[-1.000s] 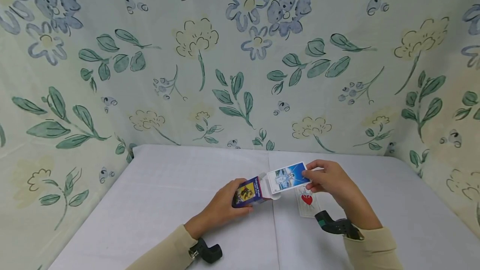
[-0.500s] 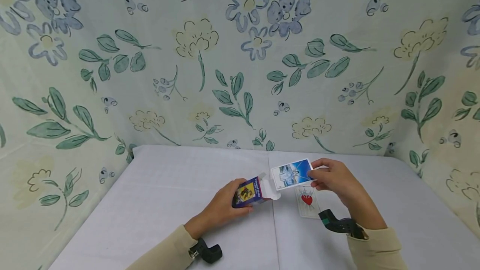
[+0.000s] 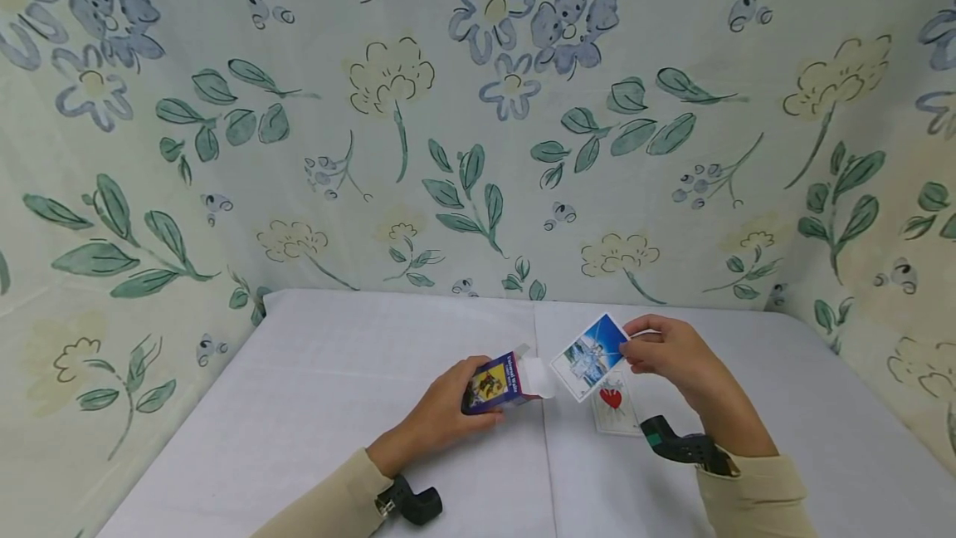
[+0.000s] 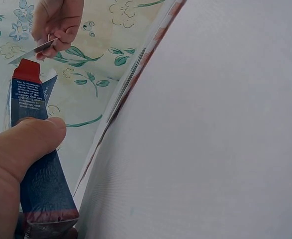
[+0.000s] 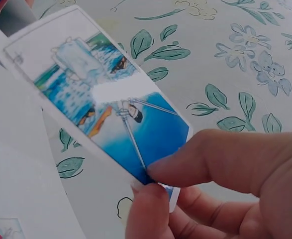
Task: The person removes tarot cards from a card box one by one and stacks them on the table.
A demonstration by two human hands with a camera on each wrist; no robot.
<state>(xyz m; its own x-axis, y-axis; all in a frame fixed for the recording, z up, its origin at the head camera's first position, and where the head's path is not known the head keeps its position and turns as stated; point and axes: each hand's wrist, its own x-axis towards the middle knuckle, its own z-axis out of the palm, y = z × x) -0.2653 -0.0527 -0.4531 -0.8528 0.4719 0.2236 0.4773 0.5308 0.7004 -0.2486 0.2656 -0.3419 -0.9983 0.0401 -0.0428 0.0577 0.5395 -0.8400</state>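
My left hand [image 3: 448, 405] grips a dark blue card box [image 3: 493, 386] with a yellow picture on its front. The box's end flaps stand open toward the right; in the left wrist view a red flap [image 4: 27, 69] sticks up at its top. Between thumb and fingers my right hand [image 3: 672, 355] pinches a tarot card [image 3: 592, 355] by one end. Blue and white artwork covers that card, and glare crosses it in the right wrist view. Below it on the table lies another tarot card [image 3: 616, 409] showing a red heart, its top partly hidden behind the held card.
A white cloth covers the table [image 3: 336, 388], with a fold line running down its middle. Behind and at both sides hangs a floral curtain [image 3: 478, 123]. Each wrist wears a black camera [image 3: 414, 503].
My right hand has drawn the blue card away from the box's open end, to the right, and tilted it steeper. The left hand and box have hardly moved.
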